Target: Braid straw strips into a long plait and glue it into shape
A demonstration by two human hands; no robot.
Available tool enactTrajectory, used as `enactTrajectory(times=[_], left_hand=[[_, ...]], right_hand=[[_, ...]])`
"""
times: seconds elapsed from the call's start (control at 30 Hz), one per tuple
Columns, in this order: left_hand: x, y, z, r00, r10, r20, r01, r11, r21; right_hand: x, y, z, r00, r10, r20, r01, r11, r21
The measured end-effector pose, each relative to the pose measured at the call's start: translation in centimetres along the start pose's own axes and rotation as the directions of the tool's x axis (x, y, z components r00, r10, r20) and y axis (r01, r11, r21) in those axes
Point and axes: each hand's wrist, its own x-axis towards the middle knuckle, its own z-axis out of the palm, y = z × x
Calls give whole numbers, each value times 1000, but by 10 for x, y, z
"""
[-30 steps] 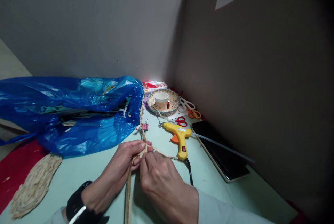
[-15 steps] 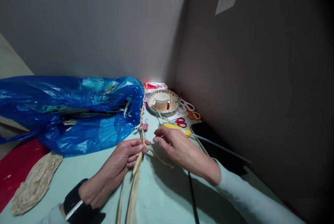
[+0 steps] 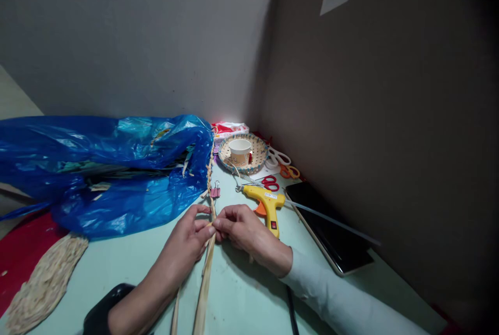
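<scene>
A thin braid of dried plant strips (image 3: 209,171) runs along the edge of the blue bag toward me, and a pink binder clip (image 3: 215,190) sits on or beside it. Just below the clip, my left hand (image 3: 191,233) pinches the braid's near end between thumb and fingers. My right hand (image 3: 244,231) is closed at the same spot, its fingertips pinching a strip and meeting the left thumb. Loose flat strips (image 3: 204,288) hang from the hands toward the table's front. The fingertips partly cover the crossing of the strips.
A yellow glue gun (image 3: 267,200) lies right of my hands, with a black tablet (image 3: 331,228) beyond. Farther back are red scissors (image 3: 270,183) and a woven basket (image 3: 260,166) holding a paper cup (image 3: 239,152). A blue plastic bag (image 3: 128,210) and a coiled braided piece (image 3: 49,285) lie left.
My right hand has moved left and down from above the glue gun to the braid, closing on a strip beside my left hand. The glue gun is now uncovered.
</scene>
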Motion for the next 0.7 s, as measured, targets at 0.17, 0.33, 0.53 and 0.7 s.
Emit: enactTrajectory(times=[0.17,0.33,0.53,0.7], left_hand=[[-9,16,-6,986,156,-53,-126,920,372],[-15,26,-8,977,212,-27,-145,751,644],[-25,20,6,948,318,-7,-196,602,774],[-34,2,24,934,344,100,-231,367,901]], right_hand=[[-2,-2,3,998,18,-53,-13,996,92],[-4,-4,2,997,30,-73,-19,989,147],[-6,-5,1,998,61,-32,-51,965,258],[-6,-4,1,994,107,27,-109,926,361]])
